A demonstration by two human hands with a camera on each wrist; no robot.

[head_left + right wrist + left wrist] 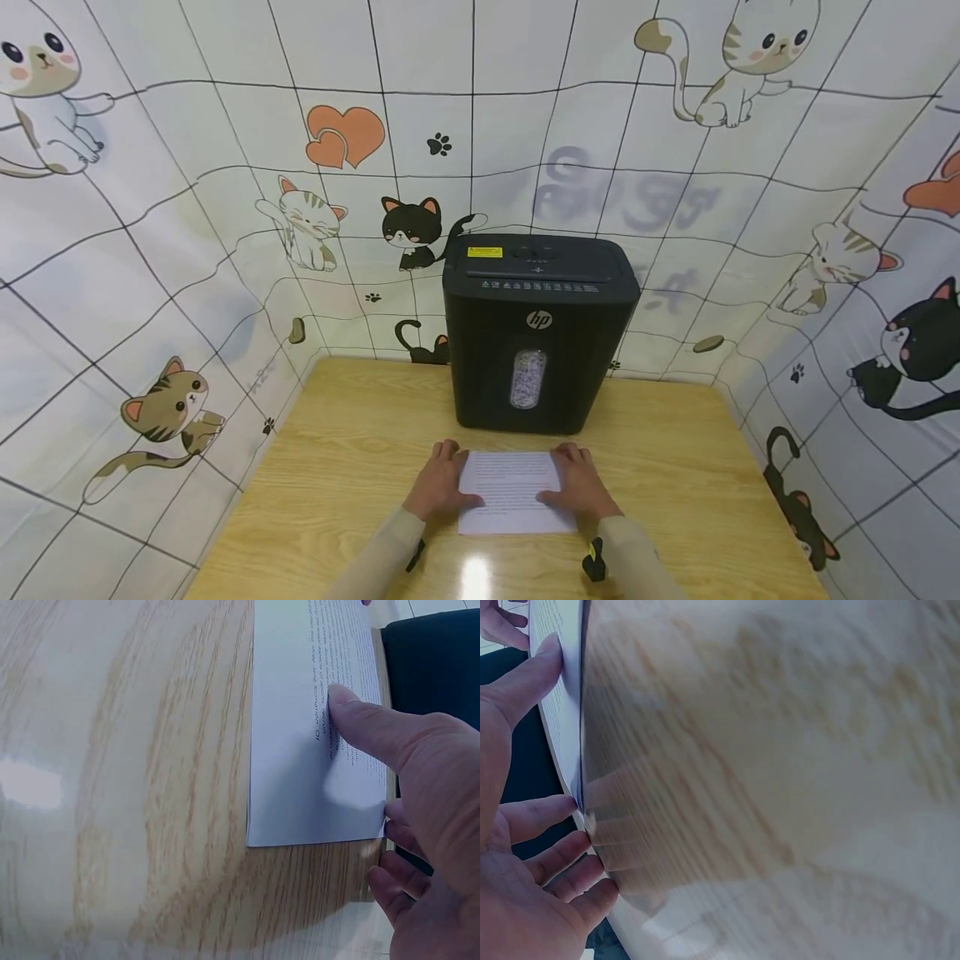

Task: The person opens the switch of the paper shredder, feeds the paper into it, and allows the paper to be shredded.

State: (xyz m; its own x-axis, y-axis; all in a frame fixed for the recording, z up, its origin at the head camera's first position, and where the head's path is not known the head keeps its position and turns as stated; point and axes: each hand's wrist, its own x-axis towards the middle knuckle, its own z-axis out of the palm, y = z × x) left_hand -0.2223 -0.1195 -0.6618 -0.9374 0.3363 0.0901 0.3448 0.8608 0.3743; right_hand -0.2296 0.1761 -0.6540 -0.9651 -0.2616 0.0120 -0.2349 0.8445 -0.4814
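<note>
A white printed sheet of paper [510,492] lies flat on the wooden table [337,433], just in front of a black paper shredder [536,333]. My left hand [442,487] rests on the sheet's left edge. In the left wrist view its thumb [540,664] lies on the paper [559,675] and its straight fingers touch the table by the far corner. My right hand [577,483] rests on the right edge. In the right wrist view its thumb [352,712] presses on the sheet [300,765], while the other fingers lie beyond the far edge, next to the shredder [435,667].
The shredder has a feed slot on top and a small window showing shreds [528,377]. Cat-patterned sheeting [187,250] walls in the table at the back and both sides. Bare table surface [135,787] shows on both sides of the paper.
</note>
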